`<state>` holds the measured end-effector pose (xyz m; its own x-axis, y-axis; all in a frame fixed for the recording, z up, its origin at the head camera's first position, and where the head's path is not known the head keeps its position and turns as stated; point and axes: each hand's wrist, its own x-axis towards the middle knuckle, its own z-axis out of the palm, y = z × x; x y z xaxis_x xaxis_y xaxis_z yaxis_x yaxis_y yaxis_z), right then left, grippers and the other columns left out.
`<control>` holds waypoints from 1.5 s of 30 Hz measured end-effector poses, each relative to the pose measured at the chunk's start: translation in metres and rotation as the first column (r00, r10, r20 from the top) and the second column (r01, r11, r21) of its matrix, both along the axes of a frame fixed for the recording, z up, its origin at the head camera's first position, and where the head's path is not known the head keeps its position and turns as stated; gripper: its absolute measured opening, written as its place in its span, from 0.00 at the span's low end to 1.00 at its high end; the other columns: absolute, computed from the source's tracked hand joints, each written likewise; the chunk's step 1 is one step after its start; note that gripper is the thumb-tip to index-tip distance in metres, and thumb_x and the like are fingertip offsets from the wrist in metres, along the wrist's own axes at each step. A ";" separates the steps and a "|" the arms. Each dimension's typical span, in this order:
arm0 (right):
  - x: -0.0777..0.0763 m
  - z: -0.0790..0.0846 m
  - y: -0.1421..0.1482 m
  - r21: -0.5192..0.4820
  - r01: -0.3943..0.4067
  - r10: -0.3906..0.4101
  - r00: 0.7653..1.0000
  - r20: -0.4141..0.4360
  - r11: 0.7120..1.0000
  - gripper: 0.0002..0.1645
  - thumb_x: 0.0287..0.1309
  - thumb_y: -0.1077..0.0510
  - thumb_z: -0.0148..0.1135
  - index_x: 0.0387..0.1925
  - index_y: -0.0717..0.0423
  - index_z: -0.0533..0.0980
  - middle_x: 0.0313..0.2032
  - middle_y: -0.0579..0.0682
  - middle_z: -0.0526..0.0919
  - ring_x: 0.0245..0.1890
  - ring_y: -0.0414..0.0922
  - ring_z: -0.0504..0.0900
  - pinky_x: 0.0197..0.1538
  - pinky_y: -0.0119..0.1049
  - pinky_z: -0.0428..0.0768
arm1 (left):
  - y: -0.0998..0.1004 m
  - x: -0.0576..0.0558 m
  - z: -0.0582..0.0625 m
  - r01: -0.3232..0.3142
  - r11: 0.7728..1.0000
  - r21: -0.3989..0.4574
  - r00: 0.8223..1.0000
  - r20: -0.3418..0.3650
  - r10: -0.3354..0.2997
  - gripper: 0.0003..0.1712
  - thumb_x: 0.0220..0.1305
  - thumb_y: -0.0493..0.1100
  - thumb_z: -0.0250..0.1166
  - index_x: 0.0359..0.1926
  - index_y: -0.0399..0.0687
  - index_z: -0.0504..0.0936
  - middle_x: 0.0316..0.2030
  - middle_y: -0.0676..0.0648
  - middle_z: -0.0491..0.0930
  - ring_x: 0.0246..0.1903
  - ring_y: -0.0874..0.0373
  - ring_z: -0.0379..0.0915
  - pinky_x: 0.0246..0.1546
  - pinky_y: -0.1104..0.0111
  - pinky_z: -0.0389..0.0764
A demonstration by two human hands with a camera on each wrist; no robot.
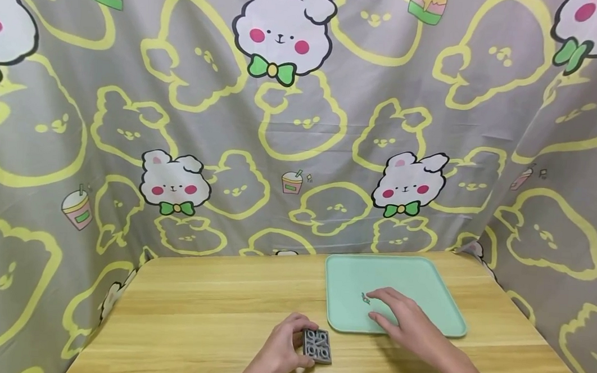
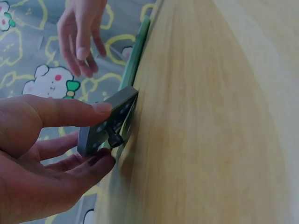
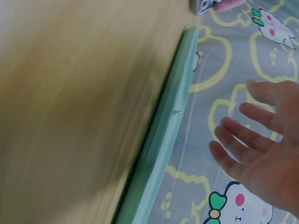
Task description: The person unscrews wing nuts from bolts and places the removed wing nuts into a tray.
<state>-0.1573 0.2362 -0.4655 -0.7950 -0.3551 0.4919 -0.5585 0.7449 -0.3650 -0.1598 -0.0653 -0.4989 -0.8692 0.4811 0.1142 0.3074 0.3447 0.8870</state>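
My left hand (image 1: 286, 346) holds a small dark grey square block (image 1: 317, 346) by its edges, near the front of the table. Raised ring shapes show on the block's upper face in the head view. The left wrist view has the block tilted between thumb and fingers, with a short dark peg (image 2: 113, 138) jutting from its other face. Over the mint-green tray (image 1: 434, 295) hovers my right hand (image 1: 404, 321), fingers spread and nothing between them. Close to its fingertips lies a small cluster of tiny metallic pieces (image 1: 365, 298) on the tray.
The light wood table (image 1: 212, 294) carries the tray at its right rear, raised rim all round. A grey curtain (image 1: 301, 130) with cartoon rabbits hangs right behind the table and along both sides.
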 end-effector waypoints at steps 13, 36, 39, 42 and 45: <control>0.007 -0.009 0.022 0.079 0.068 -0.065 0.997 -0.045 0.995 0.28 0.61 0.53 0.74 0.62 0.50 0.78 0.58 0.48 0.80 0.58 0.50 0.81 0.54 0.51 0.87 | -0.005 -0.002 -0.004 -0.010 0.982 0.186 0.984 0.175 -0.023 0.42 0.31 0.11 0.71 0.56 0.30 0.80 0.55 0.43 0.72 0.58 0.40 0.74 0.49 0.71 0.87; 0.018 -0.013 0.045 0.141 0.089 -0.080 0.995 -0.068 0.986 0.48 0.63 0.43 0.72 0.78 0.45 0.61 0.72 0.54 0.68 0.68 0.57 0.70 0.61 0.61 0.79 | -0.012 0.004 -0.004 0.008 0.995 -0.096 0.993 -0.114 -0.019 0.41 0.27 0.20 0.80 0.51 0.36 0.81 0.48 0.50 0.75 0.50 0.55 0.77 0.56 0.68 0.84; 0.017 -0.015 0.047 0.168 0.081 -0.064 0.993 -0.103 0.982 0.49 0.62 0.43 0.72 0.79 0.46 0.60 0.73 0.55 0.67 0.68 0.59 0.70 0.61 0.63 0.78 | -0.014 0.005 -0.002 0.009 0.990 -0.138 0.992 -0.122 -0.026 0.43 0.28 0.23 0.82 0.54 0.37 0.80 0.49 0.50 0.75 0.49 0.55 0.77 0.55 0.66 0.85; 0.015 -0.019 0.050 0.193 0.090 -0.065 0.990 -0.129 0.977 0.50 0.62 0.42 0.72 0.79 0.46 0.60 0.74 0.55 0.66 0.69 0.60 0.69 0.65 0.59 0.75 | -0.019 0.005 -0.001 0.003 0.986 -0.168 0.993 -0.120 -0.023 0.44 0.31 0.28 0.84 0.57 0.39 0.79 0.51 0.50 0.75 0.49 0.54 0.76 0.55 0.63 0.85; 0.013 -0.022 0.053 0.214 0.097 -0.064 0.986 -0.156 0.972 0.50 0.62 0.41 0.71 0.79 0.47 0.60 0.74 0.56 0.65 0.70 0.59 0.68 0.79 0.43 0.58 | -0.029 0.005 -0.001 -0.013 0.981 -0.194 0.988 -0.151 -0.017 0.43 0.38 0.36 0.85 0.60 0.40 0.78 0.54 0.49 0.77 0.53 0.49 0.76 0.59 0.56 0.83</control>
